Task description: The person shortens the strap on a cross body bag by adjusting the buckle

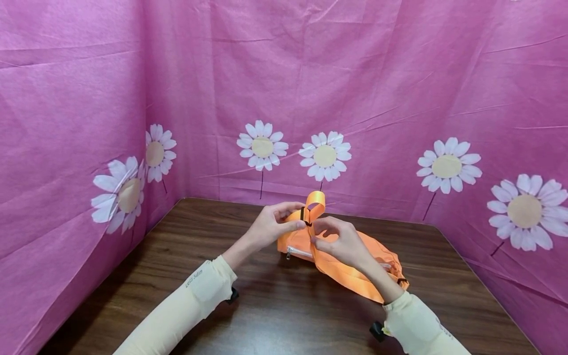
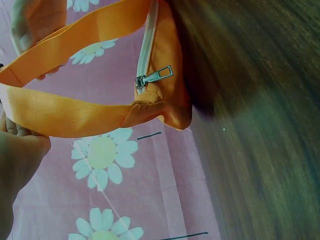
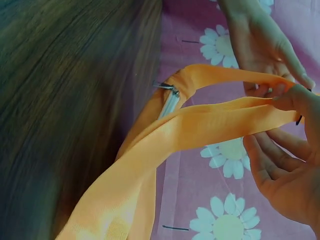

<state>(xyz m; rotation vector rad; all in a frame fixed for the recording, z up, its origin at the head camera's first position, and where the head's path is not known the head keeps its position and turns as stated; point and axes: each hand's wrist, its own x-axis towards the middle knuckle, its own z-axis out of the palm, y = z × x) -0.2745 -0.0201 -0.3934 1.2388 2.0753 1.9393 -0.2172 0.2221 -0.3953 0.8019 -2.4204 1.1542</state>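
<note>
An orange zippered bag (image 1: 379,249) lies on the table, with a wide orange strap (image 1: 346,282) rising from it. Near the strap's raised end sits a dark strap slider (image 1: 302,214), above which the webbing forms a loop (image 1: 316,197). My left hand (image 1: 269,224) pinches the strap at the slider between thumb and fingers. Just to the right and a little lower, my right hand (image 1: 342,241) pinches the webbing below the loop. In the left wrist view, a metal zipper pull (image 2: 156,75) hangs at one end of the white zipper. The slider is mostly cut off in both wrist views.
Dark wood-grain table (image 1: 266,315) lies under the bag and forearms. Pink cloth (image 1: 275,74) printed with white daisies stands around its back and sides. Pale sleeves (image 1: 177,305) cover both forearms, with small black devices near the wrists.
</note>
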